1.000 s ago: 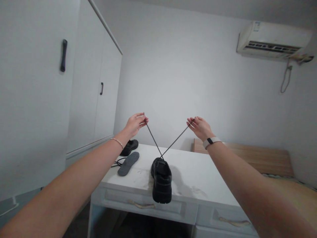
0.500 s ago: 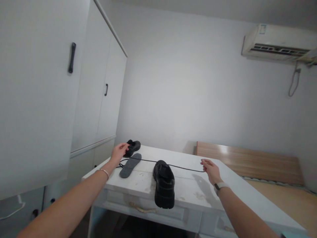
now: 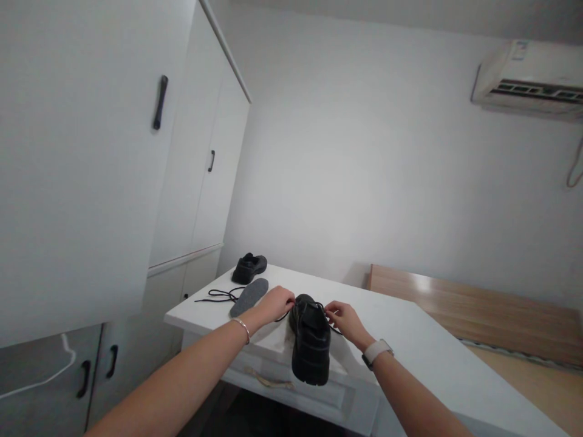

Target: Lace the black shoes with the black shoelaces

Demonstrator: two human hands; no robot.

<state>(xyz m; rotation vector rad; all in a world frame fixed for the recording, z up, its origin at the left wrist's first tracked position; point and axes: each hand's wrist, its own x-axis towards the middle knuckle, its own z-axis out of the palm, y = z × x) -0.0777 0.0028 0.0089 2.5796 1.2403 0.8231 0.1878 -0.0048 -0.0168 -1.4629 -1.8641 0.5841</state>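
Note:
A black shoe (image 3: 311, 349) stands on the white table with its heel toward me, at the front edge. My left hand (image 3: 276, 303) is closed in a pinch at the left side of the shoe's opening, on a black shoelace (image 3: 336, 331). On the other side of the shoe, my right hand (image 3: 345, 320) also pinches the lace, close to the eyelets. Lace ends hang below both hands. The fingertips partly hide the lace where they grip it. Left of my left hand lies a grey insole (image 3: 249, 297).
A second black shoe (image 3: 249, 268) sits at the table's back left corner. Another loose black lace (image 3: 221, 295) lies beside the insole. White cabinets (image 3: 200, 200) rise on the left, and a wooden board (image 3: 473, 300) stands behind the table (image 3: 401, 346) at right.
Both hands have come inward from far apart to either side of the near shoe. The lace, stretched straight across the shoe before, is now gathered close to it. The view has shifted left.

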